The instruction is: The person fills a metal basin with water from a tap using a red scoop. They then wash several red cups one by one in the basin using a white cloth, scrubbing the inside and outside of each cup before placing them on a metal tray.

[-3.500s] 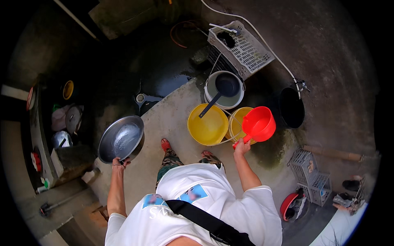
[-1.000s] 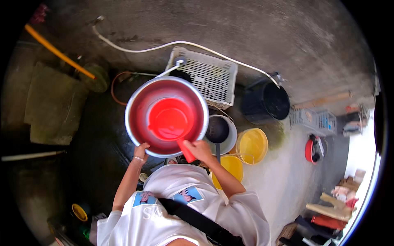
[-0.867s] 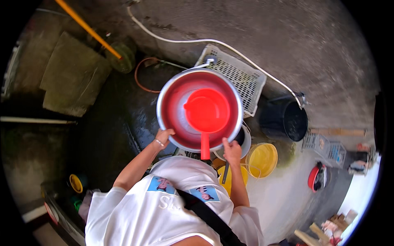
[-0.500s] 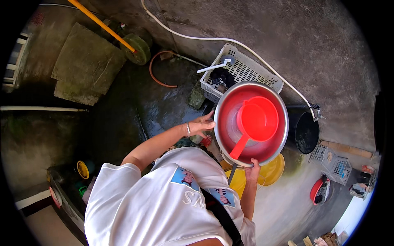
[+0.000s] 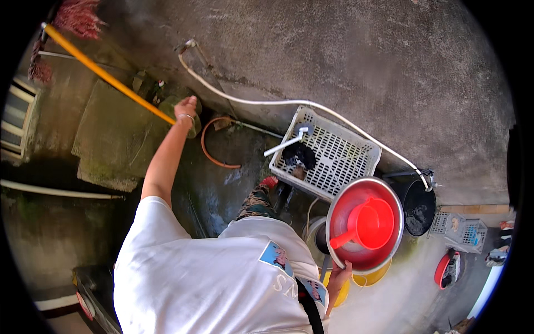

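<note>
Single head-worn fisheye, steeply downward over the shoulders, edges probably warped.

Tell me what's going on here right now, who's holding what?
A person in a white shirt stands on a wet concrete floor by a wall. Their right hand grips the rim of a metal bowl with a red dipper sitting inside it. Their left hand is stretched out to the wall, at the yellow broom handle; whether it grips it is unclear. A white crate, a black bucket and yellow tubs sit close by.
</note>
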Demonstrator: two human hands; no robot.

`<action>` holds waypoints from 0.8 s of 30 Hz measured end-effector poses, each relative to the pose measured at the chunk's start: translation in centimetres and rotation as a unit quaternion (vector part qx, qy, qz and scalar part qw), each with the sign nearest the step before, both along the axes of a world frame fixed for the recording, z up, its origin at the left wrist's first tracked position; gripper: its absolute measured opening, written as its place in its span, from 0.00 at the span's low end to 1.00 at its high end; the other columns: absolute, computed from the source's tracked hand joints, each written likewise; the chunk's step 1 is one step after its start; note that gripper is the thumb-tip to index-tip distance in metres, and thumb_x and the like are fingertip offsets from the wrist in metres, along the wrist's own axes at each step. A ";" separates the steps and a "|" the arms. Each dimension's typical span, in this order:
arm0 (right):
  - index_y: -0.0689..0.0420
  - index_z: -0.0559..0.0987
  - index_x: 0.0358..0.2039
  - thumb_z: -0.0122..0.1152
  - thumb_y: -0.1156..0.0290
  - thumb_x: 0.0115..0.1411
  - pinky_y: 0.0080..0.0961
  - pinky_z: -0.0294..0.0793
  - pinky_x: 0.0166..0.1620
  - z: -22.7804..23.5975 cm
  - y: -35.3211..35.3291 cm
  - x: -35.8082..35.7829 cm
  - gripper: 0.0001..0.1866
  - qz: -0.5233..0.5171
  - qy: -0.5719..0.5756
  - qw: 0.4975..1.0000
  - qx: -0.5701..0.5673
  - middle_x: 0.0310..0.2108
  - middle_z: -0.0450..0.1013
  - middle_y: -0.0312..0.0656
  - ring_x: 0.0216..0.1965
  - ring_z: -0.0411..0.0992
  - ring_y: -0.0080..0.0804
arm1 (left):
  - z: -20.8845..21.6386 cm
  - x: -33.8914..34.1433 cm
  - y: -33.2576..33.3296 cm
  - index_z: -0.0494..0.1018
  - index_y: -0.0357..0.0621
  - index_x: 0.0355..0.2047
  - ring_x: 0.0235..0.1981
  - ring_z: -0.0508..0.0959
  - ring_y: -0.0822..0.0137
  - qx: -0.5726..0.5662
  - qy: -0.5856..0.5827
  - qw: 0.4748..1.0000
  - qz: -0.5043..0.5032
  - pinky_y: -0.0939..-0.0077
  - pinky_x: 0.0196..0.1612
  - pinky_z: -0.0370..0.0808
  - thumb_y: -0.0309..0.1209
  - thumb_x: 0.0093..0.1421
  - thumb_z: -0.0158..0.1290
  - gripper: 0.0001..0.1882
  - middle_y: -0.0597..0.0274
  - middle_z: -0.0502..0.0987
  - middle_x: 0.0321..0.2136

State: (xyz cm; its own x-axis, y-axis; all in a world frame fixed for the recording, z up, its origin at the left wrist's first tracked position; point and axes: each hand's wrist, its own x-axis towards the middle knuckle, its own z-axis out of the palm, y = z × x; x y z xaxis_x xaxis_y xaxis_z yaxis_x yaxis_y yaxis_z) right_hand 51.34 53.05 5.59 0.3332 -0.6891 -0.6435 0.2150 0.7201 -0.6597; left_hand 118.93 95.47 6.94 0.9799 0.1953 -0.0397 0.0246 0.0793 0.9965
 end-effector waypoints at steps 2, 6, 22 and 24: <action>0.71 0.69 0.42 0.49 0.70 0.52 0.37 0.79 0.40 -2.3 0.8 1.2 0.20 -0.039 -0.022 0.999 0.014 0.41 0.71 0.53 0.38 0.74 0.45 | 2.2 8.0 -1.9 0.74 0.33 0.36 0.30 0.74 0.71 0.181 -0.079 0.974 0.106 0.76 0.38 0.71 0.35 0.49 0.62 0.19 0.59 0.78 0.30; 0.65 0.71 0.41 0.51 0.69 0.53 0.39 0.78 0.42 -4.5 2.6 5.8 0.17 -0.122 0.014 0.992 0.029 0.41 0.71 0.48 0.42 0.72 0.44 | 6.9 18.1 1.4 0.72 0.48 0.46 0.43 0.74 0.53 0.589 -0.041 0.795 0.139 0.65 0.47 0.70 0.57 0.50 0.51 0.31 0.53 0.74 0.44; 0.69 0.61 0.47 0.45 0.76 0.51 0.47 0.79 0.36 -2.7 7.6 17.5 0.21 -0.219 0.008 0.975 0.038 0.41 0.69 0.54 0.38 0.73 0.51 | 6.3 40.6 6.8 0.69 0.46 0.50 0.44 0.73 0.47 0.776 0.052 0.622 -0.093 0.58 0.46 0.68 0.52 0.50 0.49 0.31 0.49 0.75 0.42; 0.71 0.63 0.44 0.45 0.76 0.51 0.38 0.80 0.28 -1.5 8.1 18.9 0.19 -0.235 0.024 0.971 0.024 0.35 0.71 0.55 0.31 0.74 0.48 | 5.9 37.2 4.2 0.70 0.47 0.49 0.43 0.73 0.47 0.787 0.039 0.609 -0.093 0.57 0.46 0.68 0.48 0.50 0.49 0.28 0.51 0.75 0.41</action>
